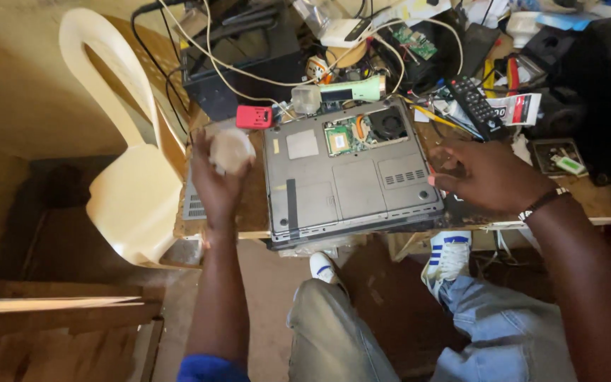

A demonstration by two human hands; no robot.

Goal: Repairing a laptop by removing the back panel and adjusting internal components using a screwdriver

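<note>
While the upturned grey laptop lies on the cluttered wooden table, the left hand just beside its left edge grasps a pale roundish lump, possibly a wad of cloth. Beside its right edge, the right hand rests unclenched, holding nothing.

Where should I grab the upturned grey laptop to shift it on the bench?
Probably grip the laptop by its near long edge, coming from the seated side: that edge overhangs the table, while clutter crowds the far edge and the right hand rests beside its right end.
</note>
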